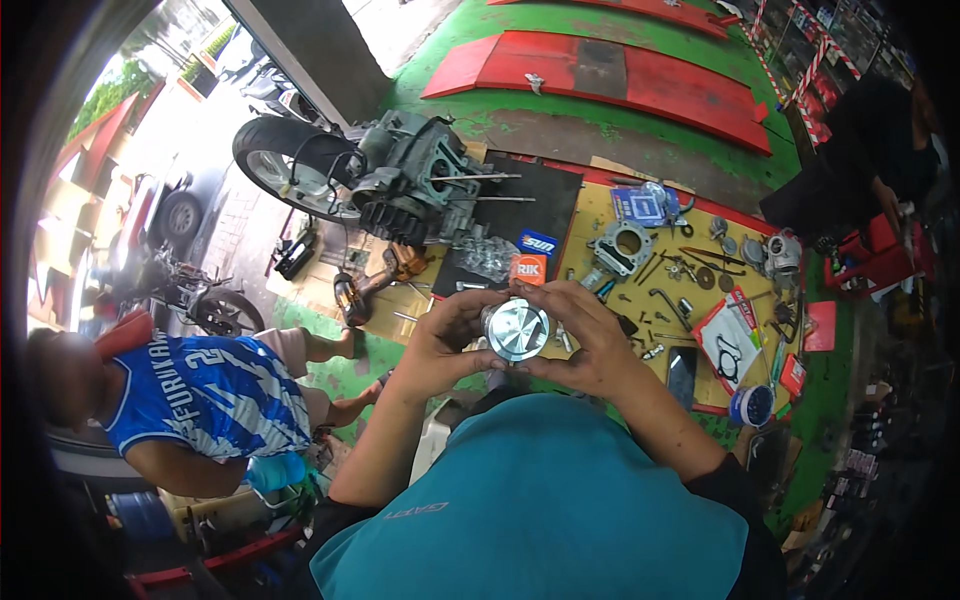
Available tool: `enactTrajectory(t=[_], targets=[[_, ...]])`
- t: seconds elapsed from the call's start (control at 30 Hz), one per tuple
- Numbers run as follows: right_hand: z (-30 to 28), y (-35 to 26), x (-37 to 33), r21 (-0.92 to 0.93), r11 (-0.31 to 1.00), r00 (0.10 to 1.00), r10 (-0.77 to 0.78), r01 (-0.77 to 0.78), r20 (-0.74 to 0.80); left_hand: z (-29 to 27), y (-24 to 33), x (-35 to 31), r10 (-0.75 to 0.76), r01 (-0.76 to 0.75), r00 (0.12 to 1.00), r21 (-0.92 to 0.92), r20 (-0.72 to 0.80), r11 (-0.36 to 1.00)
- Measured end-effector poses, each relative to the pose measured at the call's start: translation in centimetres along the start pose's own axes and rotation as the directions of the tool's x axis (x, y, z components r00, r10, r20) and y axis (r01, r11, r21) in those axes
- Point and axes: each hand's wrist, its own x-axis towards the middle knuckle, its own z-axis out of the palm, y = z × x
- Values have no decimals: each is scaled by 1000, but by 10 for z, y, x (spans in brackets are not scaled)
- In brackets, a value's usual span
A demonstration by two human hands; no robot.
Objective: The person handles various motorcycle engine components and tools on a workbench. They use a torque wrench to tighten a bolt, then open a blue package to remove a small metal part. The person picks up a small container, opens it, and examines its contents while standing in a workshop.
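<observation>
Between both hands I hold a shiny round piston, its bright crown facing up toward me. My left hand grips its left side, thumb below and fingers curled along the far edge. On the other side my right hand has its thumb near the lower rim and its fingers at the top. Just beyond the fingertips sits a small orange box, with a blue box behind it. Clear plastic wrap lies beside these boxes. Farther off stands a motorcycle engine with two long studs and a rear wheel attached.
A cordless impact driver lies left of the boxes. On the right, the work surface bears a cylinder block, a phone, gaskets in a packet and several small parts. One person sits at left; another is at far right.
</observation>
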Motion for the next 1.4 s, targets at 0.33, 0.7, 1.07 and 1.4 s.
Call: enactTrajectory(t=[0.33,0.7,1.07,1.4], targets=[[37,2,23,13,971,970,239,-240,53,-43,-4,9,27,-21,999,136,-47,990],[70,65,-24,394,653,759,597,-647,258,-62,-53,6,-394,394,919,78,-20,916],[90,77,-21,-261,810,784,580,-526,220,-108,-125,-29,-407,419,907,331,-109,845],[121,107,-19,-527,748,828,544,-404,137,-152,-134,7,139,150,966,914,-217,378]])
